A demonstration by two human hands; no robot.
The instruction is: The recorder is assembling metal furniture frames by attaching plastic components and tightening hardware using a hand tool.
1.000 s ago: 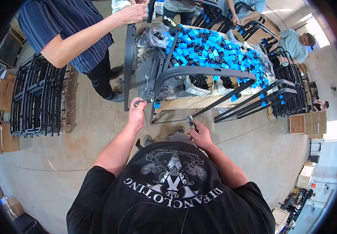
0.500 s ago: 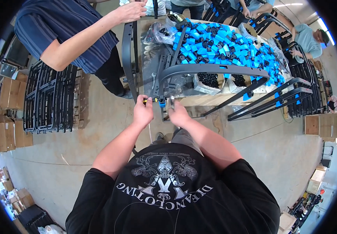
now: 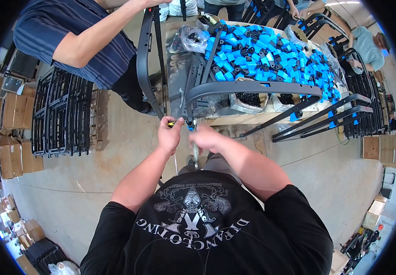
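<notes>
A black curved metal frame (image 3: 253,87) lies on a worktable (image 3: 179,87), its near end hanging over the table's front edge. My left hand (image 3: 170,134) is shut on a small yellow-and-black tool (image 3: 176,123) pressed to that end. My right hand (image 3: 207,137), blurred by motion, sits just right of it, gripping a slim grey metal tool (image 3: 195,156) that points down. A heap of blue and black plastic parts (image 3: 271,55) covers the table behind the frame.
A person in a striped shirt (image 3: 83,41) stands at the left holding another black frame (image 3: 145,59) upright. Stacked black frames (image 3: 60,114) and cardboard boxes (image 3: 10,133) line the left. More frames (image 3: 363,105) lean at the right, with other people beyond.
My right hand has come up from the lower right with its metal tool to meet my left hand at the frame's end. My left hand stays there.
</notes>
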